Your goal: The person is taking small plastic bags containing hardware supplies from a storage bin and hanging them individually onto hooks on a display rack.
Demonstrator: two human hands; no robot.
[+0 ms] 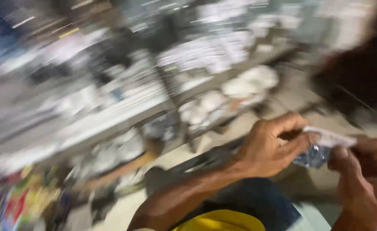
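Both hands (269, 147) (363, 171) grip clear bag (321, 149), prob. plastic.

Bag (321, 149) between my hands at 3 o'clock: thin clear plastic, glossy, crinkled, with a whitish matt top edge. Shelf frame (171, 92) at 12: looks like grey metal, blurred. Yellow cloth (220, 221) at 6: matt.

Heavy motion blur smears the whole head view, streaking the shelves (124, 107) and the pale packets on them diagonally so no detail reads. Light is dim and warm, pale goods glaring white against dark corners at top right. The hands are the sharpest part, though soft-edged.
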